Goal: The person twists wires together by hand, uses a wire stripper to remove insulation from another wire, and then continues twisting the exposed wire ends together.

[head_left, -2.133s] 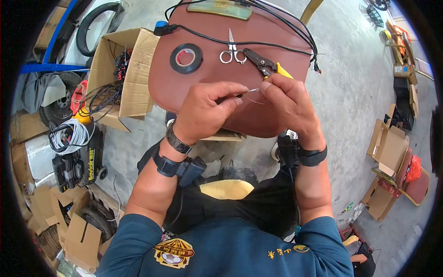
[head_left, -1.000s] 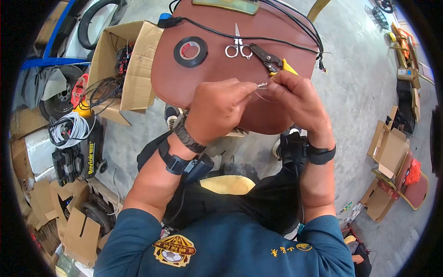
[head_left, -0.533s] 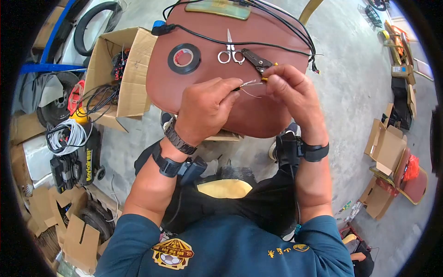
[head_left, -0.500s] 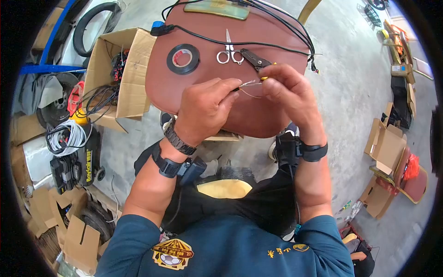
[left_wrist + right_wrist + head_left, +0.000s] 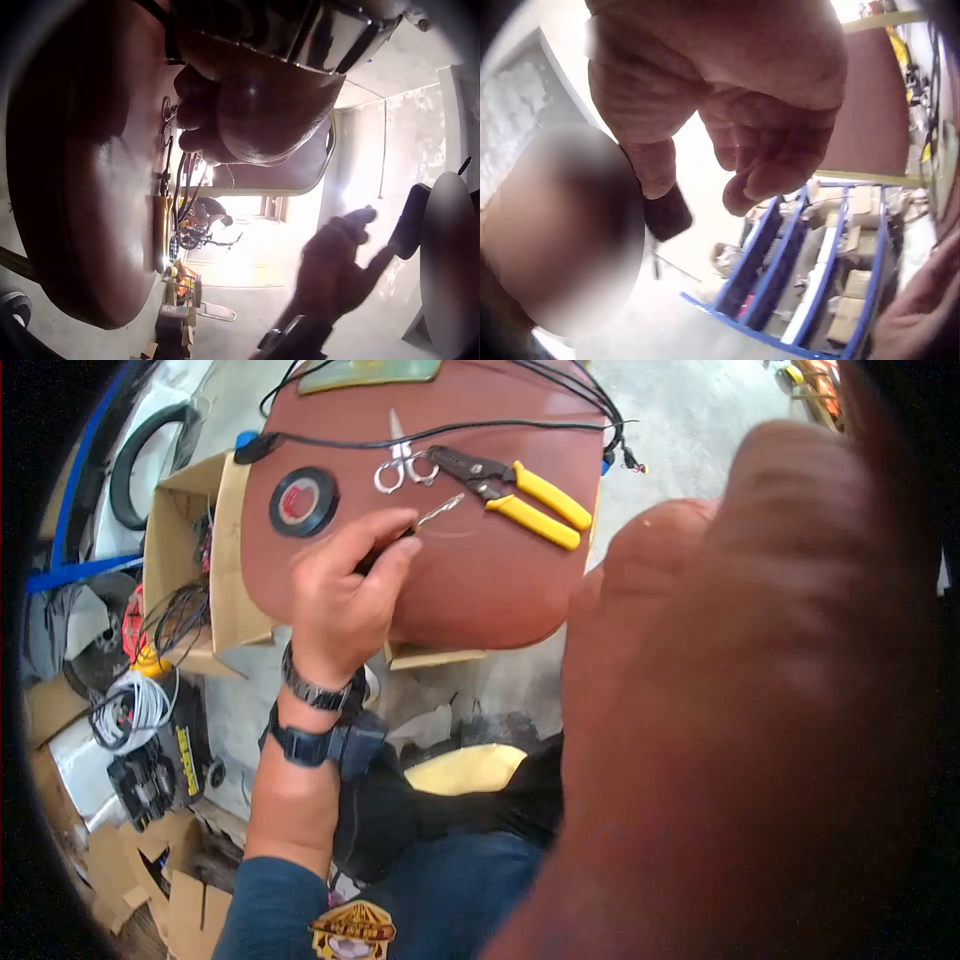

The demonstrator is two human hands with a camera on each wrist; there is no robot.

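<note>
My left hand [image 5: 350, 575] pinches a black cable [image 5: 376, 556] between thumb and fingers above the brown chair seat [image 5: 470, 595]. Twisted bare wire strands [image 5: 440, 510] stick out of the cable's end, with a thin pale thread beside them. My right hand [image 5: 740, 660] is raised close to the head camera, large and blurred. In the right wrist view its thumb lies at a dark rectangular device [image 5: 671, 214] beside the head, the other fingers loosely bent. On the seat lie a yellow-handled wire stripper [image 5: 520, 495], silver scissors [image 5: 402, 455] and a roll of black tape [image 5: 304, 502].
A black cord [image 5: 450, 428] runs across the back of the seat, near a greenish flat piece [image 5: 370, 372]. An open cardboard box [image 5: 235, 550] with wires stands to the left. Blue shelves [image 5: 802, 277] show in the right wrist view.
My right hand has left the wire strands and risen to the head, uncovering the wire stripper's handles. The head view has shifted. My left hand still holds the cable.
</note>
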